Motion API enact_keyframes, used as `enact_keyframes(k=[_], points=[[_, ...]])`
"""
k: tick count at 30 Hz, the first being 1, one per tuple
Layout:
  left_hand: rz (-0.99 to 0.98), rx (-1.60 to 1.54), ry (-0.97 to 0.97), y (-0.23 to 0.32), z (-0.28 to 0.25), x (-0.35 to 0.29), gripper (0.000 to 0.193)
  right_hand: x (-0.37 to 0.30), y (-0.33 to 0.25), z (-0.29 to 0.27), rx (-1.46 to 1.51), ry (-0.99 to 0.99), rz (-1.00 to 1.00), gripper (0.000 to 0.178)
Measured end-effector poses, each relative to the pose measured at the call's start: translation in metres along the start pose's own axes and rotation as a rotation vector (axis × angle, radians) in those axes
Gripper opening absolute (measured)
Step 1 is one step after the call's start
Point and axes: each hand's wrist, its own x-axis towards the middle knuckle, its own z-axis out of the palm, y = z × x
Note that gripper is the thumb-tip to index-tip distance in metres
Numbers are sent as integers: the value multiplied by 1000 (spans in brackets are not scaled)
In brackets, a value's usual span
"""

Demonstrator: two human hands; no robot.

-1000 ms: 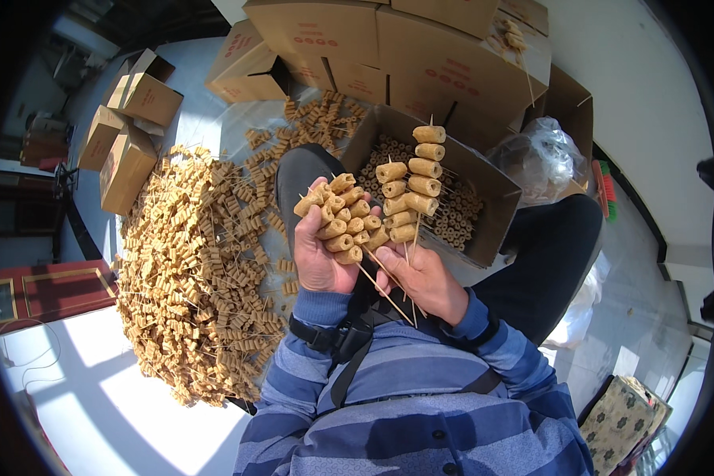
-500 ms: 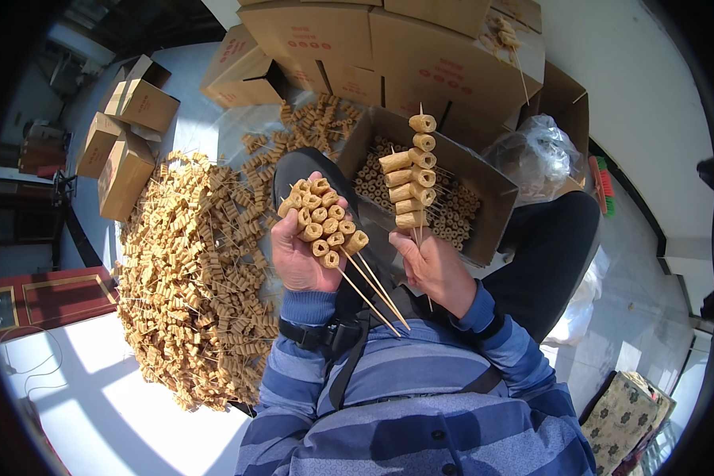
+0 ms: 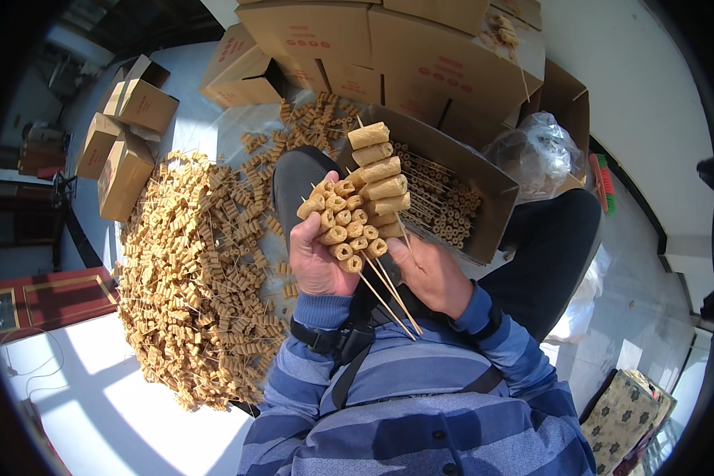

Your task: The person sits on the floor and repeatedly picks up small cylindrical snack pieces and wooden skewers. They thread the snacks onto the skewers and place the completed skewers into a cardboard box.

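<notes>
My left hand point(image 3: 322, 255) is closed round a bundle of skewers point(image 3: 349, 224) threaded with short golden-brown hollow rolls. Their bare wooden sticks poke out toward my lap. In my right hand point(image 3: 436, 274) are more skewers point(image 3: 382, 178) of the same rolls, gripped low by the sticks and tilted to the left. The two bunches meet in front of my chest, the right one against the far right side of the left one. How many skewers each hand holds is partly hidden. Just beyond them stands an open cardboard box point(image 3: 492, 186) holding many such skewers.
A large heap of rolled skewers point(image 3: 194, 278) covers the floor at my left, with a looser spread point(image 3: 317, 123) beyond my knee. Cardboard boxes point(image 3: 444, 63) are stacked at the back, and more boxes point(image 3: 127, 151) stand far left. A clear plastic bag point(image 3: 538, 155) lies beside the open box.
My right hand's skewers have swung left and tilted over to meet the left bundle. My left hand has shifted slightly right, and the two bunches, apart before, now touch.
</notes>
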Motion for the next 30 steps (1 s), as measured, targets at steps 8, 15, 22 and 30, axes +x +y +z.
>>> enact_keyframes(k=[8, 15, 22, 30], points=[[-122, 74, 88, -4, -13, 1, 69, -2, 1, 4, -74, -56, -3, 33], [-78, 82, 66, 10, -17, 3, 66, -4, -3, -10, -10, -35, 106, 28], [-7, 35, 22, 20, -15, 0, 69, -3, 9, -12, -731, 216, 13, 21], [44, -1, 27, 12, -7, 0, 63, -9, 1, -5, -357, -1, -25, 21]])
